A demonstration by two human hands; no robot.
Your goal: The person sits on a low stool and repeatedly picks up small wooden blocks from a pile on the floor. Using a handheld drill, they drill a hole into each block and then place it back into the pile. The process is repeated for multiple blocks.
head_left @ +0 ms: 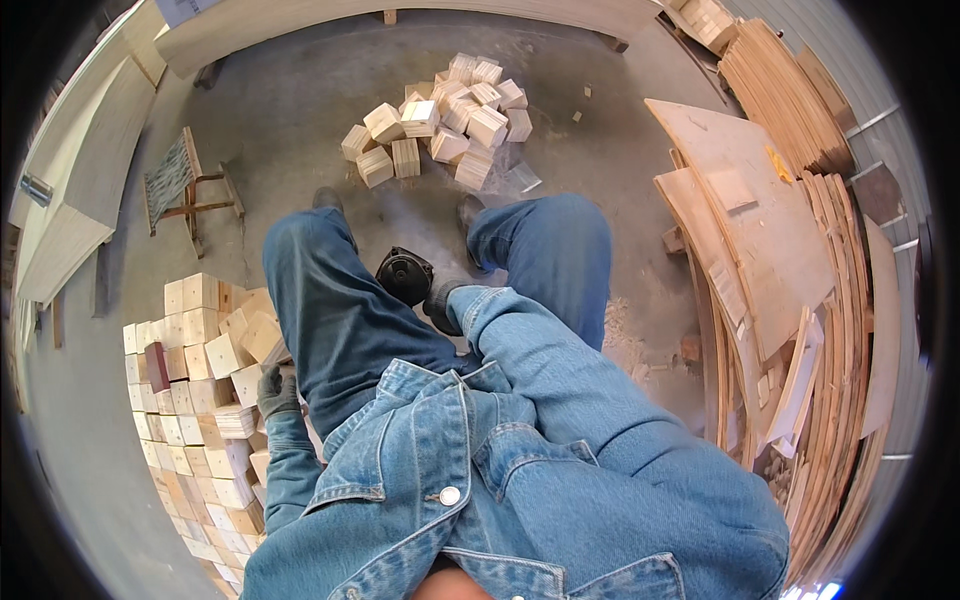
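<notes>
Blocks [200, 400] lie stacked by the left hand [277, 392], which touches them, grip unclear; a loose pile [440, 120] remains ahead; right hand [440, 305] grasps a black tool [404, 275].

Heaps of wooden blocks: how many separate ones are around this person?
2. A loose pile of wooden blocks lies ahead of the feet; a stacked heap of blocks sits at the person's left, by the gloved left hand.

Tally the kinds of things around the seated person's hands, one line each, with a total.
Gloved hands: 2, left hand, right hand
Black round power tool: 1
Groups of wooden blocks: 2, stacked rows, loose pile
Small wooden stool: 1
Total: 6
</notes>
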